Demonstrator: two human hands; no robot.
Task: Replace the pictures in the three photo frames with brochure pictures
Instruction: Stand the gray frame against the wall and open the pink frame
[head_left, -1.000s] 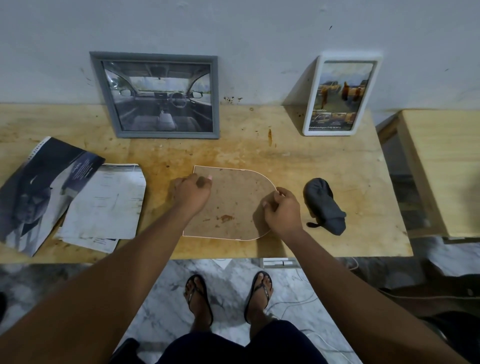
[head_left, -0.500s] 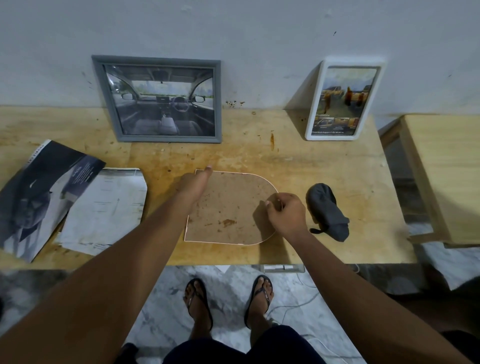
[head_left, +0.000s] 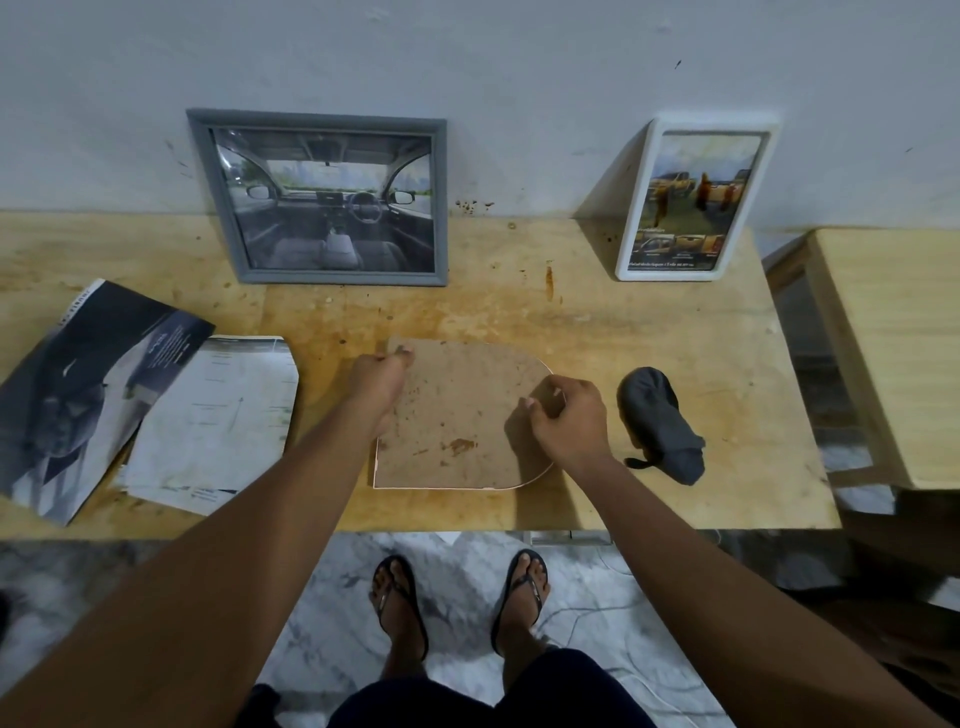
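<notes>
Dim, bluish overhead light; soft shadows, wide-angle edge distortion.

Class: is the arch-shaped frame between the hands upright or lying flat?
Lying flat: the arch-shaped frame rests brown back up on the table; the grey frame and white frame lean on the wall.

Arched frame (head_left: 457, 415) lies face down btwn the hands, so its pic side's hidden. L hand (head_left: 376, 382) covers the frame's far-left corner, can't tell if it grips or just presses. R hand (head_left: 566, 415) has fingers curled on the rounded end, hiding whatever bit they pinch. Brochure (head_left: 88, 395), well left of L hand, is cut off by the edge and overlaps part of the loose sheet (head_left: 218, 415), whose print's too faint to read. White frame (head_left: 691, 202) beyond R hand: caption text too small. Side table (head_left: 893, 338) right of R hand runs out of view
</notes>
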